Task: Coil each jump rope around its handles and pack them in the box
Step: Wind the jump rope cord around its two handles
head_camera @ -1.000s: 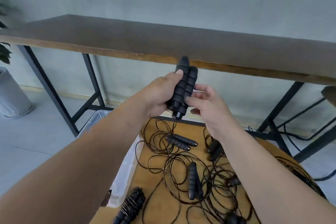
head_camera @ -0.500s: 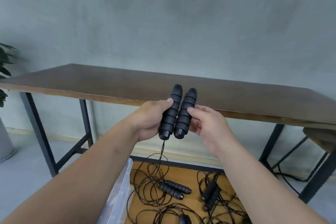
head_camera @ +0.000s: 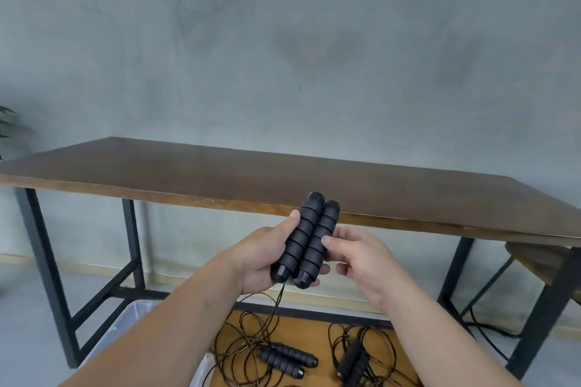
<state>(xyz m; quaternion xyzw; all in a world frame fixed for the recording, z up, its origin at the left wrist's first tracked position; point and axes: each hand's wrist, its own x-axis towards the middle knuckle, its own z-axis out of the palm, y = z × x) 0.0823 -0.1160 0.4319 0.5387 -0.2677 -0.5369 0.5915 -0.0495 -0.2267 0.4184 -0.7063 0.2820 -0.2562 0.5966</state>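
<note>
Two ribbed black handles (head_camera: 306, 240) — side by side, cord (head_camera: 276, 302) dangling.

My head view: soft, even daylight, moderately bright, with no glare. The grey wall (head_camera: 283, 41) looks mottled and slightly soft. Wide-angle distortion bows the long table (head_camera: 220, 173) toward the frame edges. Motion blur smears the table legs (head_camera: 44, 261) at left; shadows underneath are faint.

— Where is the held pair of handles (head_camera: 306, 240) placed?
— In front of the counter (head_camera: 283, 179) edge, between left hand (head_camera: 262, 256) and right hand (head_camera: 361, 258).
— And below the counter?
— Two handle pairs (head_camera: 287, 358) (head_camera: 353, 363) are laid among ropes (head_camera: 251, 336); a box (head_camera: 132, 316) is set left.
</note>
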